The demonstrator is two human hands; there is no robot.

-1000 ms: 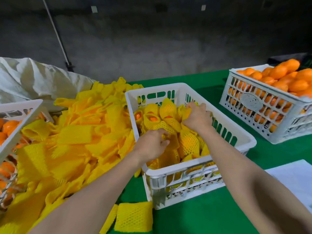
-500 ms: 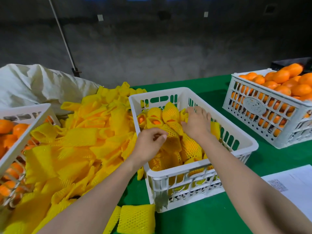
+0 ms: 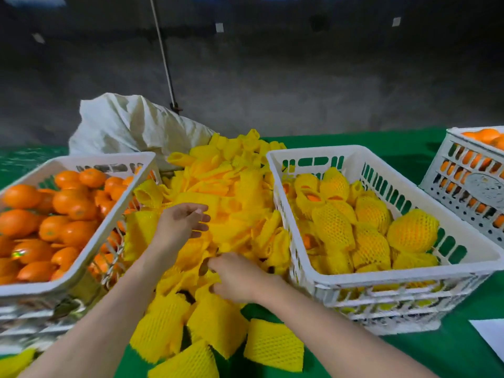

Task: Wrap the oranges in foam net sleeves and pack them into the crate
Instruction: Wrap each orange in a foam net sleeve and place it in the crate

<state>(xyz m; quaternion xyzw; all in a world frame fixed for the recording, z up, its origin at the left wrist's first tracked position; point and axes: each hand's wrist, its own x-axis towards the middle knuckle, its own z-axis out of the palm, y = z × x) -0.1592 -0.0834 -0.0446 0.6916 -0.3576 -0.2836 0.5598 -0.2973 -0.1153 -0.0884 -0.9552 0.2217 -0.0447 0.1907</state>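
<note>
A heap of yellow foam net sleeves (image 3: 234, 192) lies on the green table between two white crates. My left hand (image 3: 182, 222) hovers over the heap with fingers loosely spread, holding nothing. My right hand (image 3: 234, 276) reaches into the near part of the heap, and its fingers and thumb pinch a foam net sleeve (image 3: 210, 276). The white packing crate (image 3: 381, 271) on the right holds several wrapped oranges (image 3: 413, 230). On the left, a tilted white crate (image 3: 90, 257) is full of bare oranges (image 3: 68, 200).
Another white crate of bare oranges (image 3: 463, 186) stands at the far right edge. A white sack (image 3: 131, 126) lies behind the heap. Loose sleeves (image 3: 272, 347) lie near the table's front edge, and a white paper sheet (image 3: 491, 334) sits at the right front.
Both hands have left the packing crate and moved left to the sleeve heap. My view has swung left, bringing the left crate of bare oranges into sight.
</note>
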